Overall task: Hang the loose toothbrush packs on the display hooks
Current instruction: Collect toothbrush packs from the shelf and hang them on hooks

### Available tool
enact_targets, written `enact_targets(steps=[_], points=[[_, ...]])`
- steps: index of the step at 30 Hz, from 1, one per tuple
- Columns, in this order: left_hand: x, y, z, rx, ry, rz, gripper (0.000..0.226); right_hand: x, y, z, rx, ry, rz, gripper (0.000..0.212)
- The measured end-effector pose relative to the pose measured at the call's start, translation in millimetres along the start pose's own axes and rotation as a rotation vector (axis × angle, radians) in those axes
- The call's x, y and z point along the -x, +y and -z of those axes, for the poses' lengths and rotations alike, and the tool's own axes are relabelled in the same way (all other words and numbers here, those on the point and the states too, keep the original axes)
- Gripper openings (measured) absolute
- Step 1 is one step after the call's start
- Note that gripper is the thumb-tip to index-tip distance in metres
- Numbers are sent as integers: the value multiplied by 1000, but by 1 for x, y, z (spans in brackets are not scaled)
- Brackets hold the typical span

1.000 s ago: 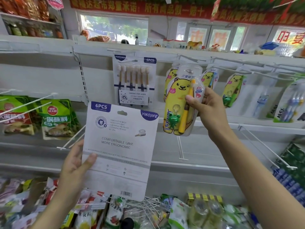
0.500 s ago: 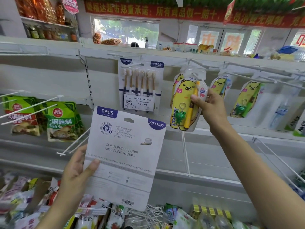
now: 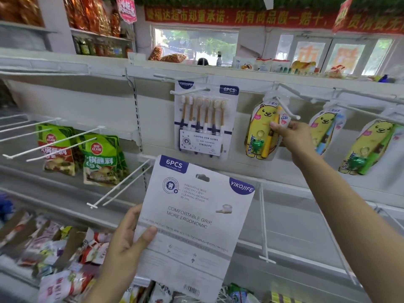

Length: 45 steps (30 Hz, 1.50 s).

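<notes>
**Both hands hold toothbrush packs at the hook rack**

The right hand (image 3: 291, 136) pinches the right edge of a yellow bear toothbrush pack (image 3: 263, 131), thumb on the front and fingers curled behind it. The pack's top sits on a white display hook (image 3: 286, 107), whose tip juts out just above the hand. The left hand (image 3: 129, 239) grips the lower left edge of a six-piece pack (image 3: 196, 219), thumb pressed across the printed back and fingers hidden behind the card. This pack is held tilted, its back facing the camera, below the hooks and on none of them; its hang hole near the top is free.

Straight above it, one hung six-piece pack (image 3: 204, 121) faces front on its own hook, showing six brushes. Right of the right hand hang two more bear packs: a second bear pack (image 3: 325, 130) with a blue brush and a third bear pack (image 3: 367, 147) with a green one, making three bear packs and two six-piece packs in view. At left, two stacks of green sauce pouches (image 3: 100, 158) hang on long prongs.
</notes>
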State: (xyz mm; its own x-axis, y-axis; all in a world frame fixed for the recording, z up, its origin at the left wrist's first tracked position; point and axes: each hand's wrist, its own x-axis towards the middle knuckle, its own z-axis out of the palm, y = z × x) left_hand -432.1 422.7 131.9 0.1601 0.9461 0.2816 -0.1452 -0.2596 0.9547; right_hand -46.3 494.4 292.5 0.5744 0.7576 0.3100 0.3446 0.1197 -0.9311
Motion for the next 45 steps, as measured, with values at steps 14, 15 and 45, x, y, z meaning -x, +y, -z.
enact_targets(steps=[14,15,45], points=[[12,7,-21,38,29,-6,35,33,7,5,13,72,-131,59],[13,9,-21,37,36,-6,36,46,5,6,10,85,-126,64],[49,31,-60,-637,-287,-728,71,267,-39,-60,71,-140,208,25]])
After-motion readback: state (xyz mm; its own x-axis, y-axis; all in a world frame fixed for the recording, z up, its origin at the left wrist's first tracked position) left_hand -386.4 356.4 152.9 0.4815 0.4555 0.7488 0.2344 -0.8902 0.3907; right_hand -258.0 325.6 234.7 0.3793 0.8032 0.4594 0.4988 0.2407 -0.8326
